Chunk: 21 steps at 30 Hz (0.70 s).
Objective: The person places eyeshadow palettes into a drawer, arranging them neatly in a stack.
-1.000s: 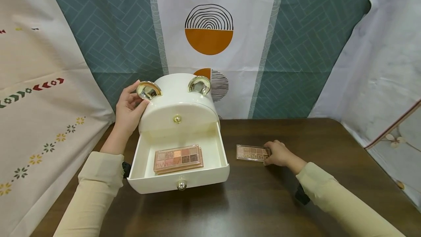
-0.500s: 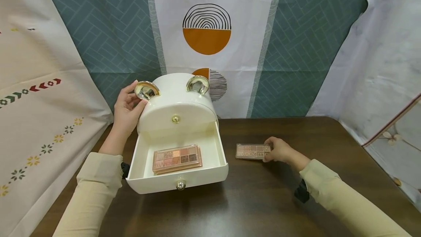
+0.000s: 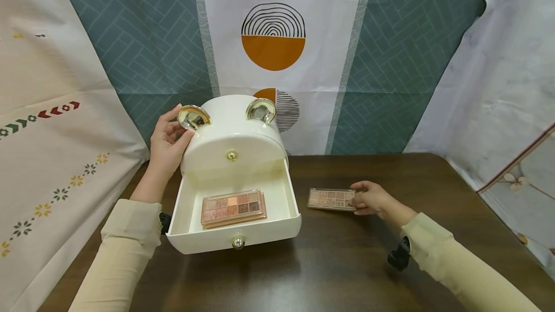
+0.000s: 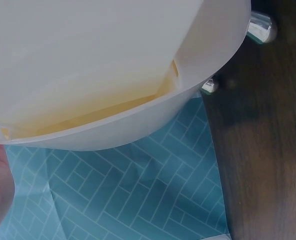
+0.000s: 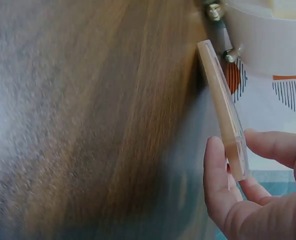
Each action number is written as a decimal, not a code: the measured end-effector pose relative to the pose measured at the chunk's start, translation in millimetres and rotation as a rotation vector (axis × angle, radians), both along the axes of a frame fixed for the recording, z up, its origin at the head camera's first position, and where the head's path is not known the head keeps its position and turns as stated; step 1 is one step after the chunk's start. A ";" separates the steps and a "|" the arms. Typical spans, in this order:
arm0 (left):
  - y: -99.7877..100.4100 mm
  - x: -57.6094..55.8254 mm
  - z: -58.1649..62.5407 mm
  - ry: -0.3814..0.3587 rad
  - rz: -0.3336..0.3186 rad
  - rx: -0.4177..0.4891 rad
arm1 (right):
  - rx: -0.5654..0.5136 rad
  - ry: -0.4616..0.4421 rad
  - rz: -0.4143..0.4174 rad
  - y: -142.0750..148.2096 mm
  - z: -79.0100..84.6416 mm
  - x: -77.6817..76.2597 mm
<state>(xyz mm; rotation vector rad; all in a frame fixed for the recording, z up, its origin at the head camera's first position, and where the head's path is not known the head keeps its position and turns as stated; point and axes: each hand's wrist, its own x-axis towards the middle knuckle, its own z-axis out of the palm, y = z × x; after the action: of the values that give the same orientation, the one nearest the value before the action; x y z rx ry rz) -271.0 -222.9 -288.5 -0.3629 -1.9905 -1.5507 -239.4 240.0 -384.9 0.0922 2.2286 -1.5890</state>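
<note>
A white cosmetics storage box with two gold ears has its drawer pulled out towards me. In the drawer lie stacked eyeshadow palettes, the top one showing pink and brown pans. My left hand grips the box at its left gold ear, thumb in front and fingers behind. To the right of the drawer, my right hand pinches the right end of another eyeshadow palette. In the right wrist view this palette appears edge-on, with thumb and fingers on opposite faces.
The box stands on a dark brown wooden table. Patterned cloth hangs close behind it, and more cloth closes off the left side. A gold knob sticks out from the drawer front.
The right hand's fingers have shifted from the palette's right edge onto its end, and the palette has edged slightly left. My left hand and the box stay in place.
</note>
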 end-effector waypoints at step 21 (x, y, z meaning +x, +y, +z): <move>1.8 1.6 1.4 -0.024 0.009 0.015 | -0.272 -0.098 -0.133 -2.0 0.5 27.1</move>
<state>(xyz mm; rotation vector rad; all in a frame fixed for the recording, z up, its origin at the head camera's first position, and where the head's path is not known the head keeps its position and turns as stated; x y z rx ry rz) -269.4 -221.1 -287.1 -0.3303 -1.9951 -1.5701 -212.3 238.0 -384.5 0.2402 1.9489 -1.9005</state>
